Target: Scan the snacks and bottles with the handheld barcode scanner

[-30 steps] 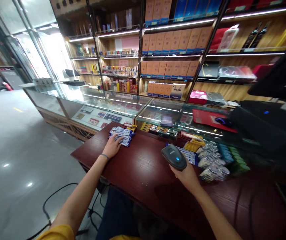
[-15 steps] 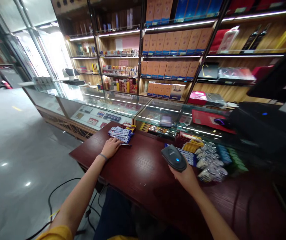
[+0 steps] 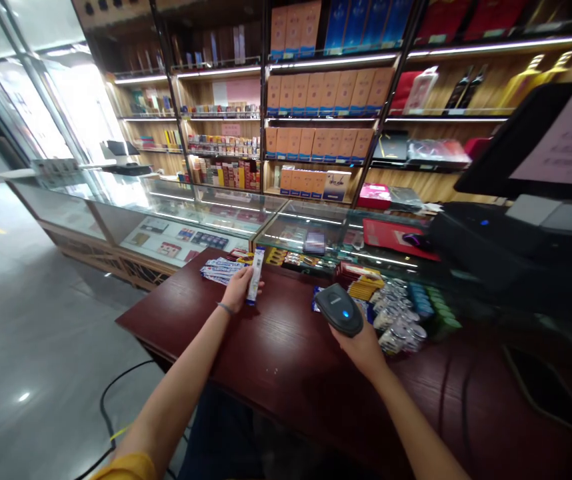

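My left hand (image 3: 239,290) is closed on a slim white-and-blue packet (image 3: 255,275), held upright above the dark red table (image 3: 266,340). A pile of similar packets (image 3: 220,270) lies just left of that hand. In my right hand (image 3: 361,343) is a dark barcode scanner (image 3: 339,309) with a lit blue light; my fingers below it are mostly hidden. Behind the scanner lie more blue-and-white packets (image 3: 317,298), partly covered. To its right stand several clear-wrapped items (image 3: 397,317), with yellow packs (image 3: 366,287) behind them.
Blue (image 3: 419,301) and green packs (image 3: 442,308) stand on the right, near a dark flat device (image 3: 543,383). A glass display counter (image 3: 206,213) runs behind the table. A monitor (image 3: 521,147) rises at right. A black cable (image 3: 103,400) lies on the floor.
My left hand has come away from the pile with one packet and turned it upright. My right hand still holds the scanner. The whole view has shifted somewhat to the right.
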The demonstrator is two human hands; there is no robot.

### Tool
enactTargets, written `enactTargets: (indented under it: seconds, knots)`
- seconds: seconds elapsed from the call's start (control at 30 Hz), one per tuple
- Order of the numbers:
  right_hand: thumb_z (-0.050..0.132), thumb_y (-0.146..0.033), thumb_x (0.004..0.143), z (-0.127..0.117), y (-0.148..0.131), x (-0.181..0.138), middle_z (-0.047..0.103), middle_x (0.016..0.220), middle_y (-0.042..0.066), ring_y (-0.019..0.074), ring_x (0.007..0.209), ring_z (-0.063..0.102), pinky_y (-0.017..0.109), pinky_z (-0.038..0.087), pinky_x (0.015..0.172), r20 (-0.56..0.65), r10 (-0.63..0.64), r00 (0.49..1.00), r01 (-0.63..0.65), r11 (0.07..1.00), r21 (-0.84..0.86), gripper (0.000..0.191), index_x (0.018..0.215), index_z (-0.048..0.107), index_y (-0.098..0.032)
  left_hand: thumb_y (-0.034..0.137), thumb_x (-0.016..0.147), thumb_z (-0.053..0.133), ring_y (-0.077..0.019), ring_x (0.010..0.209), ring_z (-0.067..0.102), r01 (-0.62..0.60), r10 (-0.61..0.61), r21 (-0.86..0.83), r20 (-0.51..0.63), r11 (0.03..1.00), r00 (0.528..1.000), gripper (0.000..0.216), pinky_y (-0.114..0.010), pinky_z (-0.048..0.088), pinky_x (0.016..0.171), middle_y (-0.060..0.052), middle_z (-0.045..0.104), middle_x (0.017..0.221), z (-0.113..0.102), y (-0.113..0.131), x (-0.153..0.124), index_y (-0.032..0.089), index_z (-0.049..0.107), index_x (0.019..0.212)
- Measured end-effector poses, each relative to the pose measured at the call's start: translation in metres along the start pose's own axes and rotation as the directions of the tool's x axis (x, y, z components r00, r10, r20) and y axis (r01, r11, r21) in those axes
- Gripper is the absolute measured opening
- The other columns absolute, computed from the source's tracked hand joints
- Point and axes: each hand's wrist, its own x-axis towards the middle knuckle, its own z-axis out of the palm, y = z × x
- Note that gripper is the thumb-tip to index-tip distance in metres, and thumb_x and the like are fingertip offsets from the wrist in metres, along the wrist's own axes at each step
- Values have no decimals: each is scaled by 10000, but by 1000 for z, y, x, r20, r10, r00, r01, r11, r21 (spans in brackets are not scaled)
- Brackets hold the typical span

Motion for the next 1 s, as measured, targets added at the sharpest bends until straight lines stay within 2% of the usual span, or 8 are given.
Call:
enactTargets:
  seconds: [0.07, 0.13, 0.23, 0.33, 0.47, 0.67, 0.87, 1.0]
  knots:
    - [692, -296, 810, -6, 0, 1, 748, 1162, 105, 280, 1044, 734, 388, 570, 881, 18, -21, 1000, 22, 998, -51, 516, 1305, 568, -227, 377, 936, 696, -169, 713, 729, 145, -131, -185, 87, 972, 988, 247, -304, 621, 636, -47, 705, 914, 19, -10, 0, 172, 626, 1055]
    - [689, -311, 809, -12, -2, 1, 760, 1122, 102, 292, 1012, 748, 372, 573, 817, 61, -7, 998, 15, 989, -144, 523, 1306, 548, -230, 310, 947, 688, -181, 785, 744, 243, -194, -286, 190, 927, 962, 225, -332, 639, 707, -64, 716, 978, 32, -20, -3, 171, 632, 1115]
    - [703, -328, 790, -17, -7, 1, 775, 1007, 76, 319, 898, 772, 347, 549, 708, 147, 54, 988, -3, 944, -329, 534, 1289, 535, -243, 223, 941, 690, -205, 911, 755, 304, -191, -317, 342, 898, 920, 304, -351, 637, 811, -89, 720, 1076, 41, -33, -9, 182, 629, 1236]
    - [703, -320, 780, -14, -16, -1, 778, 952, 57, 333, 850, 780, 324, 511, 664, 189, 74, 979, 8, 916, -400, 534, 1278, 522, -255, 191, 927, 703, -225, 968, 751, 328, -192, -273, 427, 904, 884, 373, -352, 629, 837, -110, 713, 1122, 41, -39, -16, 177, 627, 1292]
    - [702, -301, 779, -6, -25, -3, 775, 898, 33, 325, 829, 780, 295, 461, 634, 225, 85, 971, 15, 913, -408, 531, 1273, 509, -271, 182, 931, 694, -226, 984, 747, 342, -209, -252, 437, 905, 875, 376, -345, 629, 835, -114, 708, 1147, 39, -41, -21, 175, 635, 1302]
    - [678, -327, 799, -5, -27, -4, 764, 809, 47, 337, 774, 766, 307, 405, 610, 290, 125, 949, 29, 880, -473, 303, 1070, 559, -261, 202, 909, 733, -220, 961, 745, 317, -200, -211, 442, 924, 875, 374, -331, 626, 818, -134, 709, 1154, 40, -42, -22, 155, 649, 1270]
    - [709, -307, 744, -6, -16, -5, 755, 841, 32, 328, 816, 757, 316, 455, 638, 205, 105, 973, -20, 926, -378, 432, 1152, 568, -278, 162, 922, 686, -219, 1023, 741, 332, -198, -235, 456, 914, 868, 390, -340, 604, 897, -144, 703, 1244, 39, -38, -24, 170, 639, 1310]
    - [708, -325, 740, -10, -13, 1, 765, 980, 56, 293, 924, 742, 355, 536, 769, 77, 92, 993, -77, 980, -183, 477, 1194, 576, -259, 176, 909, 697, -222, 1081, 724, 288, -170, -213, 445, 934, 879, 472, -355, 582, 950, -151, 699, 1293, 41, -38, -26, 189, 611, 1373]
